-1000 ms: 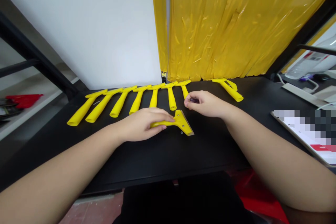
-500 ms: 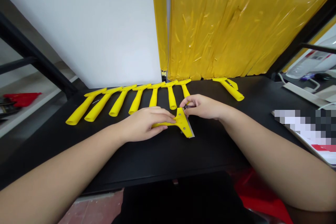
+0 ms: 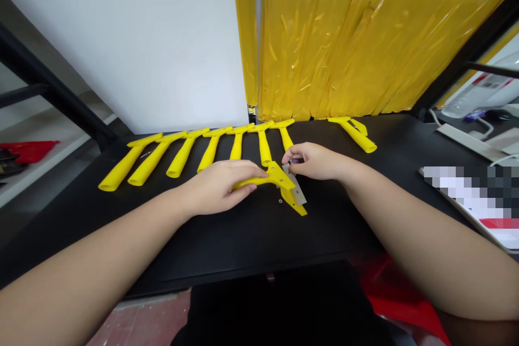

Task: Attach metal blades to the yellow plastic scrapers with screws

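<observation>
My left hand (image 3: 227, 186) is closed round the handle of a yellow scraper (image 3: 278, 175), whose head is lifted at a tilt. Beneath the head lies a separate yellow clamp plate (image 3: 298, 208) on the table. A thin metal blade (image 3: 295, 186) sits between the two parts, poking out to the right. My right hand (image 3: 316, 161) is closed in a pinch at the blade's upper end, with a small dark tool (image 3: 297, 160) in its fingers. Whether those fingers grip the blade too, I cannot tell. A small nut (image 3: 280, 201) lies left of the plate.
Several yellow scrapers (image 3: 182, 157) stand in a row along the back of the black table (image 3: 227, 248). Another scraper (image 3: 359, 135) lies apart at the back right. White and yellow-wrapped panels (image 3: 324, 38) rise behind. A partly blurred-out flat object (image 3: 478, 211) is at the right edge.
The scraper head has come up off its clamp plate, leaving plate and blade exposed as separate pieces. My right hand has shifted slightly at the blade's upper end.
</observation>
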